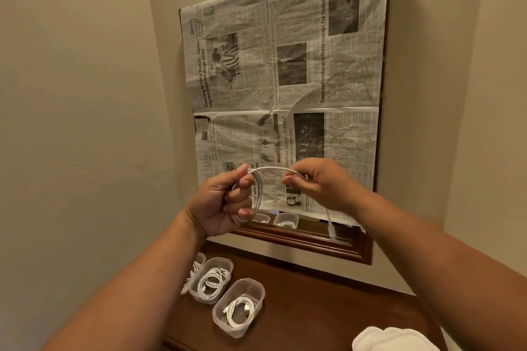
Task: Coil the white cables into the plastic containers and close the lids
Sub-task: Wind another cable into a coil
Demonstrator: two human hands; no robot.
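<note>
Both hands are raised in front of a newspaper-covered mirror. My left hand (pixel 228 202) grips a small coil of white cable (pixel 258 194) wound round its fingers. My right hand (pixel 316 182) pinches the same cable a short way along, and the loose end hangs down below it to a plug (pixel 332 232). On the wooden top below stand two open clear plastic containers, each holding a coiled white cable: one nearer (pixel 239 308) and one behind it (pixel 211 279). A third container (pixel 199 259) with cable shows partly behind my left forearm.
White lids (pixel 393 340) lie stacked at the bottom right of the dark wooden dresser top (pixel 328 302). A wood-framed mirror (pixel 302 239) covered with newspaper (pixel 285 88) hangs on the wall ahead. Beige walls close in on the left and right.
</note>
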